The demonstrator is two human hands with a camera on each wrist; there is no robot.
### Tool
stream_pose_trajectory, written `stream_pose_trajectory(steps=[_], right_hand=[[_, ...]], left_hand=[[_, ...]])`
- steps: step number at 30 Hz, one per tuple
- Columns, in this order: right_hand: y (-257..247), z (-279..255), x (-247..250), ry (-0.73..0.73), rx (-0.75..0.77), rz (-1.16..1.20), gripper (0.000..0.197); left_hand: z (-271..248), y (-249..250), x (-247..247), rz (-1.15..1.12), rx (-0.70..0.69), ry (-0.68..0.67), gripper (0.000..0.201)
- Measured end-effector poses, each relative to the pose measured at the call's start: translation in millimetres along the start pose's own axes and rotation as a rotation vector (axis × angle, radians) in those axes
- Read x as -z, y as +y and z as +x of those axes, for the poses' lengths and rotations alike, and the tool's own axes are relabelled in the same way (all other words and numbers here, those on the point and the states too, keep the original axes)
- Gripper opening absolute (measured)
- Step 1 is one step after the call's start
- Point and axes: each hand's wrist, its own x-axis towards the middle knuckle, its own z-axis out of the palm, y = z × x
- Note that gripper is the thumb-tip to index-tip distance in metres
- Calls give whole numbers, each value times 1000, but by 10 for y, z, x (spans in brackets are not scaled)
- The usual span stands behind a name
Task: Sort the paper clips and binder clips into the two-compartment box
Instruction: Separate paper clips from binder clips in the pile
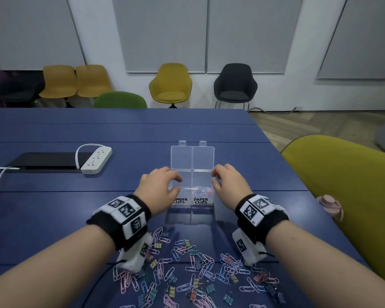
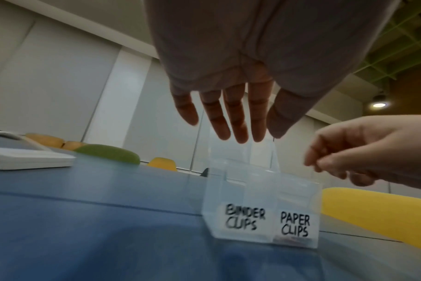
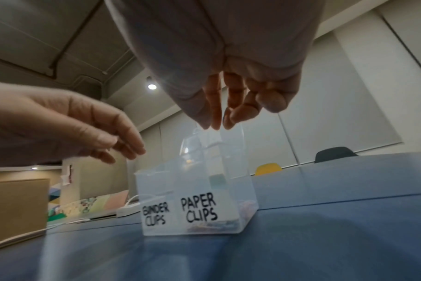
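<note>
A clear two-compartment box (image 1: 200,202) stands mid-table with both lids (image 1: 191,156) folded back. Its front reads BINDER CLIPS on the left and PAPER CLIPS on the right. Several pastel paper clips (image 1: 201,192) lie in the right compartment; I see none in the left one. My left hand (image 1: 176,184) hovers over the binder side with relaxed, nearly straight fingers (image 2: 238,121) and holds nothing. My right hand (image 1: 215,178) hangs at the box's right rim, fingers loosely curled toward the thumb (image 3: 216,121), with nothing visible between them. A mixed pile of paper clips and binder clips (image 1: 187,270) lies near me.
A white power strip (image 1: 96,161) and a flat black device (image 1: 47,162) lie at the left. A yellow-green chair (image 1: 342,185) and a pink object (image 1: 329,205) stand past the table's right edge. More chairs line the far wall.
</note>
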Motion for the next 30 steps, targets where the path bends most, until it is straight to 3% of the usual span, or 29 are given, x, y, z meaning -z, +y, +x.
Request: stream_pose_trajectory(steps=[4, 8, 10, 16, 20, 22, 25, 28, 30], right_hand=[[-78, -253, 58, -142, 92, -40, 14], [-249, -490, 49, -541, 135, -210, 16], [-334, -590, 24, -645, 143, -276, 19], [-631, -742, -84, -604, 235, -204, 26], [-888, -690, -242, -631, 277, -255, 34], [-1016, -624, -360, -629, 289, -289, 33], [-1185, -529, -539, -613, 289, -330, 35], [-1302, -460, -654, -661, 283, -413, 31], [-1347, -437, -686, -677, 285, -483, 18]], left_hand=[[-355, -247, 98, -78, 5, -67, 19], [-632, -377, 135, 18, 95, -310, 21], [-721, -400, 137, 29, 127, -385, 23], [-789, -412, 127, 95, 191, -443, 36], [-768, -392, 94, 123, 363, -545, 55], [-760, -369, 87, 159, 412, -565, 51], [-755, -348, 39, 208, 429, -539, 25], [-752, -326, -21, 261, 443, -561, 42], [-750, -325, -31, 281, 425, -575, 42]])
